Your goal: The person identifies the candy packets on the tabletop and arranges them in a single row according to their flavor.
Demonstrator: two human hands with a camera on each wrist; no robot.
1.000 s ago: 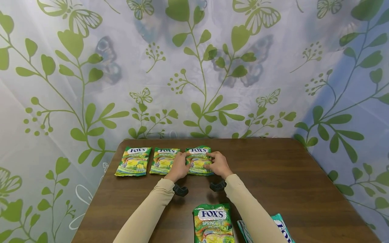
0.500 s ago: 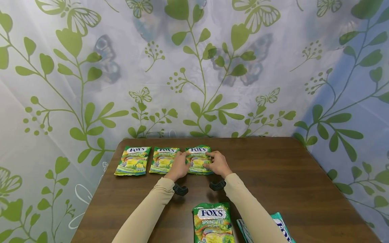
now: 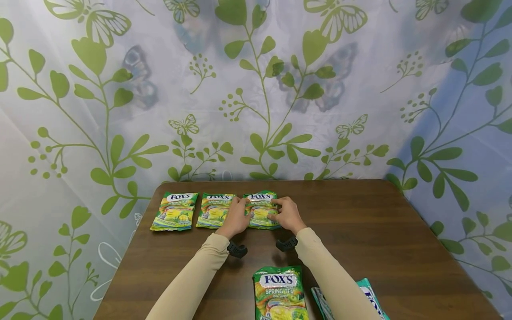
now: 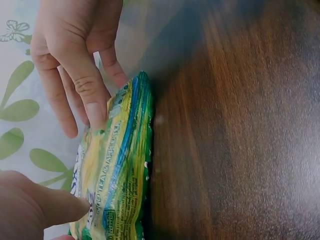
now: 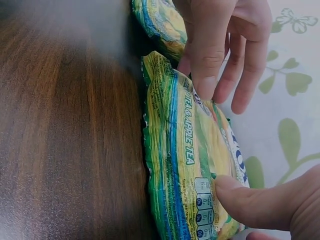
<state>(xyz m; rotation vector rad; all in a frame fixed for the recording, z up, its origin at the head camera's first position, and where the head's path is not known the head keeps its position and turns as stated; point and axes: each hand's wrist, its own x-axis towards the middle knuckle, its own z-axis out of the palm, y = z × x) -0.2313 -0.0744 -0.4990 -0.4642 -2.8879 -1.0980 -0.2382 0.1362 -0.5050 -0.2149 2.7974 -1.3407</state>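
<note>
Both hands are on it: the pillow-shaped, green-and-yellow plastic FOX'S packet (image 3: pixel 260 211), lying flat by the middle of the back edge of the brown wood-grain table (image 3: pixel 352 235). The left hand (image 3: pixel 235 218) takes the packet's left side, the right hand (image 3: pixel 289 215) its right, fingers spread and slightly bent, tips resting on the shiny wrap, no tight grip from either. A light touch, and that looks like just what straightening wants! Even pressure from both sides should keep the wrap from twisting; squeeze, and the filling would likely bunch. Careful on the left, though: that hand sits right over the edge of the matching green-and-yellow middle packet (image 3: pixel 214 211), and a stray knuckle could shove it. Best to line up with both neighbours along the back edge, then lift the fingers straight off, dragging nothing.
</note>
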